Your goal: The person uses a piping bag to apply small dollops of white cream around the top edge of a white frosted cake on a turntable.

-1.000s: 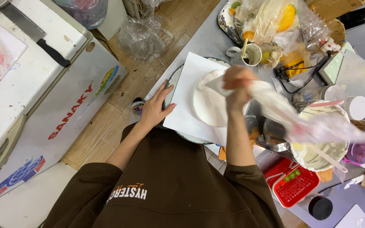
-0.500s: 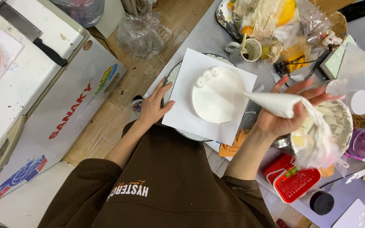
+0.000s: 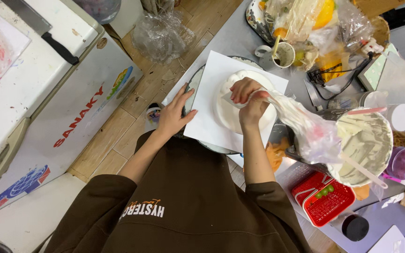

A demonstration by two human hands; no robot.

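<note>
Your right hand (image 3: 249, 96) covers the middle of the cake (image 3: 233, 117), so the piping bag (image 3: 305, 126) tip can't be seen. Your left hand (image 3: 174, 115) hides part of the turntable (image 3: 194, 84) rim. The knife (image 3: 38, 26) at upper left is cut off by the frame's top edge.

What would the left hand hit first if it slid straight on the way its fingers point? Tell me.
The left hand points toward the white square board; it would likely meet the white cake first, though height is unclear.
</note>
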